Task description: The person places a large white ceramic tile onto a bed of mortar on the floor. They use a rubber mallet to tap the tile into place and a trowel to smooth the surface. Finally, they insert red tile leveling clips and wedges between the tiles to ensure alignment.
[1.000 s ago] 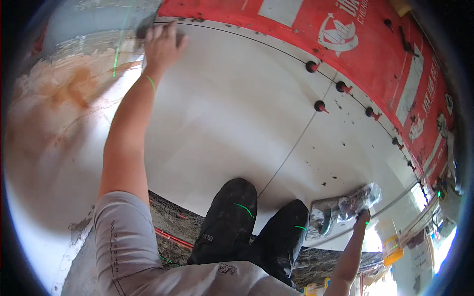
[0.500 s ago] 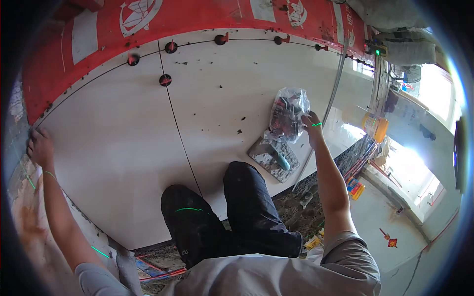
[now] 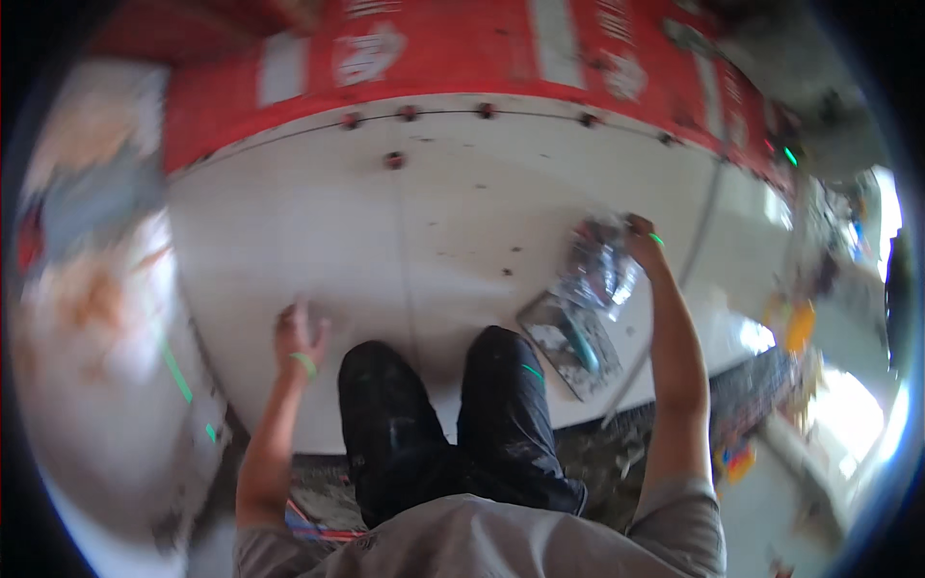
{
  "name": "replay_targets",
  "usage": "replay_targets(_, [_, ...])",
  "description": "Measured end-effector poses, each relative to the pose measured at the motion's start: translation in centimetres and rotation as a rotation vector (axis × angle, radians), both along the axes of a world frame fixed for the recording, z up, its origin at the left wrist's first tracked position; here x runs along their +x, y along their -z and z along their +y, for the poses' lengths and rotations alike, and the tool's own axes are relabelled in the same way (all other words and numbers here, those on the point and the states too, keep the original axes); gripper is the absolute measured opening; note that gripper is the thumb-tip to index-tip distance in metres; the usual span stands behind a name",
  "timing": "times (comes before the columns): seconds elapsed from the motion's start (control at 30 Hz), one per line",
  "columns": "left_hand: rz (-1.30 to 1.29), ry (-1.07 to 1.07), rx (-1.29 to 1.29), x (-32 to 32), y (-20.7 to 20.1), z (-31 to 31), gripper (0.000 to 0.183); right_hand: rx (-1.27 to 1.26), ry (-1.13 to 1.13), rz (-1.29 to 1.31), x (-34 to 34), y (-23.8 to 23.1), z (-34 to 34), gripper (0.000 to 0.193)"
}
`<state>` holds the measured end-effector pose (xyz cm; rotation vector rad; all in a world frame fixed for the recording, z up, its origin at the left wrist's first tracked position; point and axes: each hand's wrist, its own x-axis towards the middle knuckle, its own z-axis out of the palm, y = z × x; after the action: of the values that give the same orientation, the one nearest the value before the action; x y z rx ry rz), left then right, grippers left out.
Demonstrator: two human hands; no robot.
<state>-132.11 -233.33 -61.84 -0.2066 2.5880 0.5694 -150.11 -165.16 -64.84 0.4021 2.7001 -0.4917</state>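
My right hand (image 3: 644,241) is closed on the edge of a clear plastic bag (image 3: 602,262) with red and dark small pieces inside. Just below the bag a flat trowel (image 3: 568,342) with a teal handle lies on the large pale floor tiles (image 3: 318,231). Off to the left, my left hand (image 3: 301,332) is over the pale tile near my knee. Its fingers look apart and nothing shows in them, though motion blurs it. I cannot tell whether it touches the tile.
Several tile-levelling pieces (image 3: 485,111), dark and red, sit along the joints. Red printed sheeting (image 3: 443,58) covers the far side. A long straight bar (image 3: 708,212) lies right of the bag. Rough ground (image 3: 617,448) borders the near edge, and a stained wall (image 3: 96,318) stands left.
My left hand has come away from the tile's left edge and moved right, toward my knees. My right hand still holds the bag. The whole view has shifted and blurred.
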Motion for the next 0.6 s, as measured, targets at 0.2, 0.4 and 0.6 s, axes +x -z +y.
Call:
replay_targets(0.2, [-0.038, 0.073, -0.222, 4.4, -1.3, -2.1, 0.081, -0.089, -0.321, -0.113, 1.6, -1.9, -2.9, 0.037])
replay_targets(0.4, [0.325, -0.021, -0.348, 0.0, 2.6, -5.3, 0.081, -0.045, -0.234, -0.059, 1.8, -5.7, -3.4, 0.022])
replay_targets(0.6, [0.505, -0.07, -0.346, -12.7, 5.2, -12.6, 0.078, 0.152, -0.305, -0.04, 2.9, -11.6, 0.2, 0.015])
